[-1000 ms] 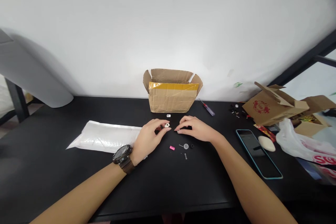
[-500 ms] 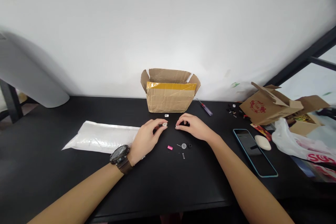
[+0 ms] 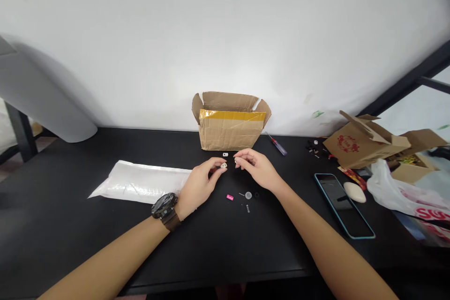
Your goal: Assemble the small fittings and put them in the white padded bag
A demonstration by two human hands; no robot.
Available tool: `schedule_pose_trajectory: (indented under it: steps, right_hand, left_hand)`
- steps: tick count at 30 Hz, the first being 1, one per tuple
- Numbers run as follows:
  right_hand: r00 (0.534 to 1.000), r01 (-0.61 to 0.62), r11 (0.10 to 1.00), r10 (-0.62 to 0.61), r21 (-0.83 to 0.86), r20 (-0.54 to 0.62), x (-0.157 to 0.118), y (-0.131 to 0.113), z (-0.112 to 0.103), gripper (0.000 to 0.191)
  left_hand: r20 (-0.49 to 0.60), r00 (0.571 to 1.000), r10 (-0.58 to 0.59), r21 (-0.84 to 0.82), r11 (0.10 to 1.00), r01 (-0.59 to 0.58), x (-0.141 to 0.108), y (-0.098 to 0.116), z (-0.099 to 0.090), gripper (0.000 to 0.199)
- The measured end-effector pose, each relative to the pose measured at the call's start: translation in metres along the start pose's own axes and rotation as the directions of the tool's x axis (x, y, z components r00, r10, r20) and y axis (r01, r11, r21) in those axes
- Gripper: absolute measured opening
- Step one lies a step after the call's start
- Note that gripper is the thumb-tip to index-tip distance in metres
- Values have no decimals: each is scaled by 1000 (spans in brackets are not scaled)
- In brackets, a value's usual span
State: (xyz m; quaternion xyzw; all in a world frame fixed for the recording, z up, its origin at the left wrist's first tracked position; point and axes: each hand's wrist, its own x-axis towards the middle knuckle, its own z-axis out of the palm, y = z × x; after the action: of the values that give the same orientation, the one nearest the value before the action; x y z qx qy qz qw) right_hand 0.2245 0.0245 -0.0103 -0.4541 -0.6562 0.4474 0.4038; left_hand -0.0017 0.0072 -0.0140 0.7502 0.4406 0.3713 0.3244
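Small white plastic piece (image 3: 223, 165) is pinched in the fingertips of the left hand (image 3: 198, 186), which is nearly closed around it and lifted above the black tabletop (image 3: 105, 248). The right hand (image 3: 256, 169) faces it from just beside, fingers curled on a tiny pale part (image 3: 236, 161), too small to make out. Both hands sit near the middle of the tabletop, with its near edge well behind them and the wall-side edge ahead. Just in front of them stands an open cardboard box (image 3: 230, 131), and a small white part (image 3: 225, 154) lies between it and the hands. Below the hands lie a pink piece (image 3: 229, 197), a grey disc (image 3: 248, 195) and a black ring (image 3: 256, 195). A screwdriver (image 3: 279, 147) lies right of the box, a white plastic-wrapped packet (image 3: 140, 182) beside the left hand, and a phone (image 3: 342, 205) well to the right.
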Motion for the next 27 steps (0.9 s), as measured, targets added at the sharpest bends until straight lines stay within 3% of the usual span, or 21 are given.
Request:
schedule_pose_trajectory:
  steps: [8,19,27]
  right_hand:
    - [999,31,993,-36,117,36,-5,1,20,24]
    - [995,29,994,-38,101,96,-7,0,22,28]
    - [995,15,995,-24,100,92,-7,-2,24,27]
  left_hand:
    - [-4,998,68,49,997,-67,0,2,1,19]
    - [23,986,162,51,985,-163,0,2,0,22]
    - [27,990,141,52,988,-142,-1,4,0,21]
